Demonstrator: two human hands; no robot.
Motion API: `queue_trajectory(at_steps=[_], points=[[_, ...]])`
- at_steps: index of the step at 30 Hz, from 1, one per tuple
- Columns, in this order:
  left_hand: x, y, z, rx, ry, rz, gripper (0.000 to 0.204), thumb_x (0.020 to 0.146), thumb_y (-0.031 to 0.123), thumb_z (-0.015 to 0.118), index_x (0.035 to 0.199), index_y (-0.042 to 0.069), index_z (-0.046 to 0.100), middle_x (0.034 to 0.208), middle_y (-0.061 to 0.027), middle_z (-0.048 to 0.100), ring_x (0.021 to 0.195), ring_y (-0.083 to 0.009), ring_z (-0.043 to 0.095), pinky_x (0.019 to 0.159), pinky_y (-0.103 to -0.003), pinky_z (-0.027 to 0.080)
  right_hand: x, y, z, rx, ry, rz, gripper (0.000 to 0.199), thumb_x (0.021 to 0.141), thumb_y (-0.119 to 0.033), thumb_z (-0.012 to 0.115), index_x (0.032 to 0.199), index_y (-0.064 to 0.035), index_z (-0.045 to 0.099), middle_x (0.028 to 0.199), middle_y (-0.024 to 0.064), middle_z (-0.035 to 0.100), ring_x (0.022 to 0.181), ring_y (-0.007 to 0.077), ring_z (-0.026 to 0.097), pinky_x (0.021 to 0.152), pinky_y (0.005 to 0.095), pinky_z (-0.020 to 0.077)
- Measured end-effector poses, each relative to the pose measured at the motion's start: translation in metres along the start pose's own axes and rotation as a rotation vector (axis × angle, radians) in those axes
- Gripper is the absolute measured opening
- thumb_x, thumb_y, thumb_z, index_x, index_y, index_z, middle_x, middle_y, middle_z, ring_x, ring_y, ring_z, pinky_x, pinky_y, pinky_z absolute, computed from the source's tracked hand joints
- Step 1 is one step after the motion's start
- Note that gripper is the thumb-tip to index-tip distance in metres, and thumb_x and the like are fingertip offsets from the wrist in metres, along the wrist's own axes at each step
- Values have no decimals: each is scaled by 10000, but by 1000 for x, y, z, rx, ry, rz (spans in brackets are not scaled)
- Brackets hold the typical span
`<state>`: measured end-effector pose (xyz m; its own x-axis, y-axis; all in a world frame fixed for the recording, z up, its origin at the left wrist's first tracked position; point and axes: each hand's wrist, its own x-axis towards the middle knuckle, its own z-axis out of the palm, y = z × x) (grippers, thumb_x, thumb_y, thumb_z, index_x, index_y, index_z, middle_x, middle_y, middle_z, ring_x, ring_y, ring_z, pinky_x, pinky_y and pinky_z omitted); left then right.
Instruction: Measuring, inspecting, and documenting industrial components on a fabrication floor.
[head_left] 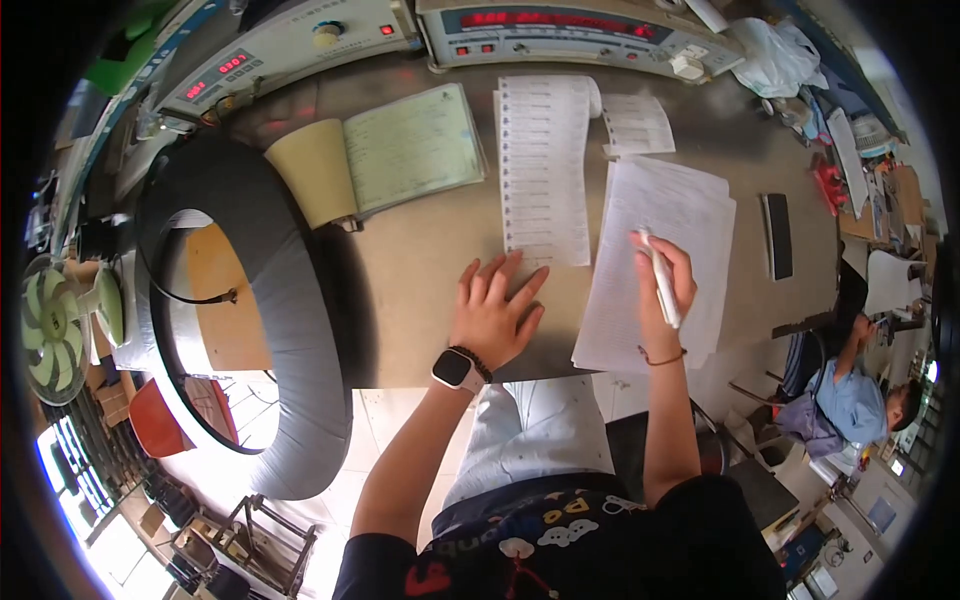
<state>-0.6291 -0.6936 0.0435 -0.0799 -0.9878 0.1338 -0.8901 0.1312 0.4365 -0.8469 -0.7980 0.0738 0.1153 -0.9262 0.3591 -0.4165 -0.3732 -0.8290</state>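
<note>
While the right hand (664, 290) is closed around a white pen (661, 280), held upright-slanted with its tip toward the wrist side, it rests on the stack of white sheets (660, 260) lying on the surface (420, 260). Pen: judged light, rigid, smooth; the mid-barrel pinch between thumb and fingers looks adequate. Sheets: thin, limp, liable to slide on one another, best steadied flat or lifted by an edge. Left hand (495, 315) lies open, fingers spread, palm down on the surface, holding nothing, fingertips touching the lower edge of the long printed strip (545, 170), just left of the sheet stack. Open ledger (410, 150) lies further off, up-left.
</note>
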Motion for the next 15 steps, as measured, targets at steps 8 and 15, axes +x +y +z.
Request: queue_trajectory(at_steps=[8,15], points=[[-5,1,3,-33,-16,1,512,908,319,625,1408,256,536,1442,-140,457,1340,-327,420,1154,-555,261,-32,40,-15,-562,-209,-50,457,856,90,546,1286,-64,546,1422,145,539,1343,395,441,1114,476,359],[-5,1,-5,-29,8,8,541,914,307,620,1439,249,503,1444,-142,455,1327,-329,438,1154,-558,262,-27,38,-13,-526,-213,-66,500,834,121,518,1300,-62,526,1437,117,535,1361,380,422,1131,474,345]])
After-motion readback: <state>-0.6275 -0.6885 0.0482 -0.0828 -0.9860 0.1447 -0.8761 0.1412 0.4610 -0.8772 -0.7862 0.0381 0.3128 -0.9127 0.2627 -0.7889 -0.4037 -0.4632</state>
